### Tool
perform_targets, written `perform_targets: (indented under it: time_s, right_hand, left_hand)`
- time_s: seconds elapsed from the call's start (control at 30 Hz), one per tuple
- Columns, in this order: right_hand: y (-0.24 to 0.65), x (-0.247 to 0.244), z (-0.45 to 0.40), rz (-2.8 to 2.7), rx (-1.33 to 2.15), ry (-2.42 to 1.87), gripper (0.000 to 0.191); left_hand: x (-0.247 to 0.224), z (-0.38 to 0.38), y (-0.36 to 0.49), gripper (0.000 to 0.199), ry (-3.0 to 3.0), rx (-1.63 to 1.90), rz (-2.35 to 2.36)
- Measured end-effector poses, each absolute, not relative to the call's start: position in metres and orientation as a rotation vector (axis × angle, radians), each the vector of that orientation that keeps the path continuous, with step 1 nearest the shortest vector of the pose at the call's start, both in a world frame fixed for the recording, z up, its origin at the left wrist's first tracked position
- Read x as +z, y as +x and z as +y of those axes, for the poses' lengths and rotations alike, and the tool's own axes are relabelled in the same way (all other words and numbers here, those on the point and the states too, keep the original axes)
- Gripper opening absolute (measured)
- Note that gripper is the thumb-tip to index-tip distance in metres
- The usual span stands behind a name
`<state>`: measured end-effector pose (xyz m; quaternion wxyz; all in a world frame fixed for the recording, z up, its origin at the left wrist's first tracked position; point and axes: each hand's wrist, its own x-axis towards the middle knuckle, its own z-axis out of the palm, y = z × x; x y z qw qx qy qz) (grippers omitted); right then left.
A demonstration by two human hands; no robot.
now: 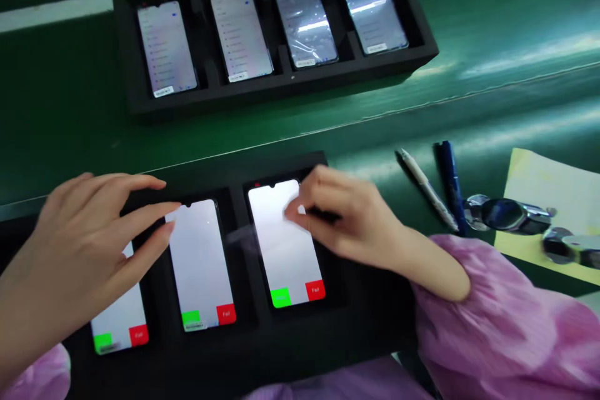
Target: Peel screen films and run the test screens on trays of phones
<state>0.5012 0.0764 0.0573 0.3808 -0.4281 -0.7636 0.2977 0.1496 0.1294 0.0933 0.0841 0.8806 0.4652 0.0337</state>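
Three phones lit with white screens lie in the near black tray (337, 319), each with a green and a red box at its lower end. My left hand (94, 231) is over the left phone (124, 306), covering its upper part. Its fingers are apart, with the tips at the top left corner of the middle phone (201, 256). Above the right phone (276, 244), my right hand (351, 212) has thumb and fingers closed in a pinch, blurred by motion. What they hold, if anything, cannot be made out. A faint see-through streak crosses between the middle and right phones.
Farther back, a second black tray (281, 84) holds several lit phones in separate slots. To the right lie a white pen (426, 187), a blue pen (450, 178), a watch-like metal item (509, 215) and yellow paper (544, 181), on a green surface (506, 19).
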Motion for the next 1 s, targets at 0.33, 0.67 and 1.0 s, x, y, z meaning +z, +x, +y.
perform_targets:
  time_s: [0.33, 0.67, 1.0]
  right_hand:
    - [0.484, 0.041, 0.095, -1.336, 0.840, -1.266, 0.008]
    - [0.478, 0.039, 0.095, -1.342, 0.818, -1.250, 0.010]
    - [0.496, 0.057, 0.062, -1.408, 0.974, -1.440, 0.014]
  left_hand:
    - [0.087, 0.142, 0.153, 0.037, 2.808, 0.081, 1.323]
    - [0.102, 0.129, 0.152, 0.013, 2.760, 0.312, 1.185]
    - [0.128, 0.038, 0.164, 0.023, 2.457, 0.185, 0.682]
